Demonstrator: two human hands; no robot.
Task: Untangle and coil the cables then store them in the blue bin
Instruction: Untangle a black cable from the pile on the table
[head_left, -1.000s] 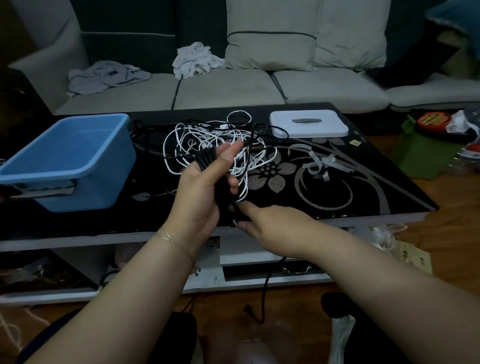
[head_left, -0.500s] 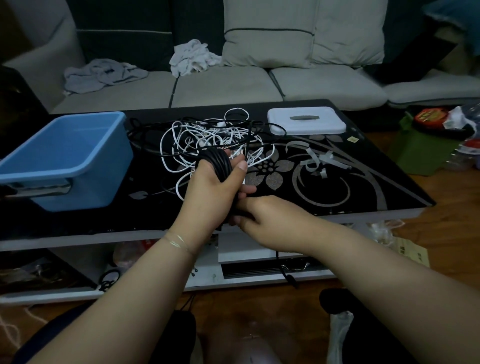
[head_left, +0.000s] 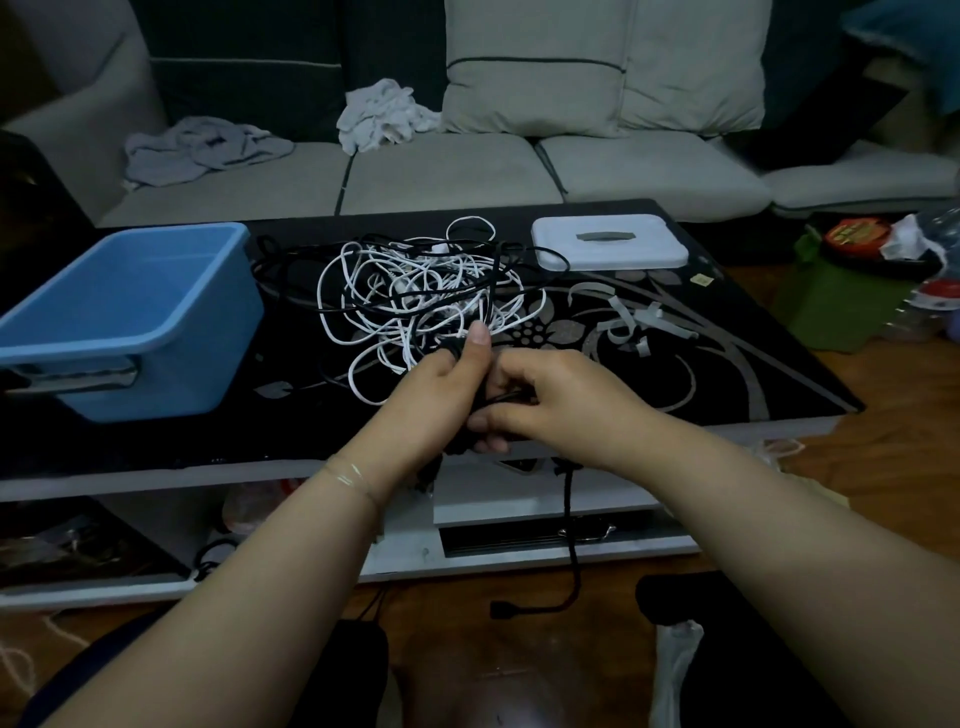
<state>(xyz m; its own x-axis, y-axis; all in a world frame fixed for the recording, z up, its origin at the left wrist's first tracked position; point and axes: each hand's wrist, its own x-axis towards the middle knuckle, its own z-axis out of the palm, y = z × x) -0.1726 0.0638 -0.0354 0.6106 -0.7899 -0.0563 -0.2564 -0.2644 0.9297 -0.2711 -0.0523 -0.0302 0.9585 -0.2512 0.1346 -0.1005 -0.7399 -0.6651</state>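
A tangle of white and black cables (head_left: 415, 291) lies in the middle of the black table (head_left: 727, 374). My left hand (head_left: 441, 384) grips a coiled bundle of black cable at the table's front edge, thumb pointing up. My right hand (head_left: 550, 400) meets it from the right and pinches the same black cable against the coil. The cable's loose tail (head_left: 570, 545) hangs down past the table edge, its plug near the floor. The blue bin (head_left: 130, 322) stands on the table's left side, and nothing shows inside it.
A white lid (head_left: 608, 244) lies at the table's back right. Grey tape strips (head_left: 639, 322) lie right of the tangle. A sofa (head_left: 441, 176) with crumpled cloths stands behind. A green bag (head_left: 841, 306) and clutter sit on the floor to the right.
Both hands have dropped lower toward the table's front edge, and my right hand has closed in on the coil. The hanging tail has swung and shortened.
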